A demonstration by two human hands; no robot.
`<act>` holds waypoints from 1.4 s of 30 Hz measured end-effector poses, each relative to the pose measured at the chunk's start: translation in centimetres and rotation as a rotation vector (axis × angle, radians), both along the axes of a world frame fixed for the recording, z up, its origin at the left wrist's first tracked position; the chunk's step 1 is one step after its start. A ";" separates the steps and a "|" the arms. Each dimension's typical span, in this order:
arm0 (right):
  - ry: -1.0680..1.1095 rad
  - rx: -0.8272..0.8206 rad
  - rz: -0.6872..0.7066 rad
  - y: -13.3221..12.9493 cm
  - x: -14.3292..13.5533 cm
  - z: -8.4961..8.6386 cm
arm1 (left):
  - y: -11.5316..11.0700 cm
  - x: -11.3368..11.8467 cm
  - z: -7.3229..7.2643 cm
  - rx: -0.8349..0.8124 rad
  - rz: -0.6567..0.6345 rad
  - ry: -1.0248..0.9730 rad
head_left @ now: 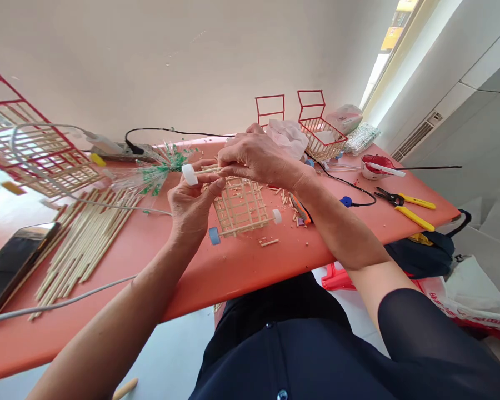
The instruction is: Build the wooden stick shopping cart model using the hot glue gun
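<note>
A small cart made of wooden sticks [239, 203] is held tilted above the orange table. Bottle caps serve as its wheels: a white cap [189, 174] at the upper left, a blue cap [214, 235] at the lower left and another white cap [277, 216] at the right. My left hand [194, 203] is closed on the cart's left side by the upper white cap. Across the cart's upper edge, my right hand [256, 158] pinches around the sticks, its fingers partly hiding them. Whether it holds a separate small piece I cannot make out.
Loose sticks [81, 244] and a phone [14, 261] lie at left, near a red-trimmed stick cart [33, 139]. At right are wire strippers [406, 205], a red paint cup [375, 165], a utility knife [302, 211] and another stick cart [320, 133]. Cables cross the table [241, 272].
</note>
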State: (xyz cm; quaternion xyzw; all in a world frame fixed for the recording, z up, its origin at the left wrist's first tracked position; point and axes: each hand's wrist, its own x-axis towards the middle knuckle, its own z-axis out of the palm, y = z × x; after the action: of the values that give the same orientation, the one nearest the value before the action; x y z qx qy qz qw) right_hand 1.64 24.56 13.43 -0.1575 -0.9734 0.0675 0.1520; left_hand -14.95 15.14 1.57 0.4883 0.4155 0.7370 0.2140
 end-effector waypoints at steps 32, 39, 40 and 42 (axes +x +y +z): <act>-0.019 -0.010 0.041 -0.3 0.3 0.7 | -0.6 0.4 0.5 -0.055 0.060 0.060; -0.044 0.015 0.028 -0.3 0.1 0.8 | -0.6 0.4 0.5 -0.027 0.043 0.048; -0.062 0.011 0.015 -0.6 0.1 1.1 | -0.6 0.5 0.5 -0.024 0.040 0.042; -0.100 0.006 -0.004 -1.3 0.3 1.6 | -0.6 0.5 0.6 -0.020 0.036 0.029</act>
State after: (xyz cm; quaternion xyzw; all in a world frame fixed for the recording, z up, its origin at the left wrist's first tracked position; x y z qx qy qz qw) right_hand 1.89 23.27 15.04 -0.1620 -0.9797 0.0562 0.1036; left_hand -14.44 14.56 2.13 0.4893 0.4345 0.7294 0.1994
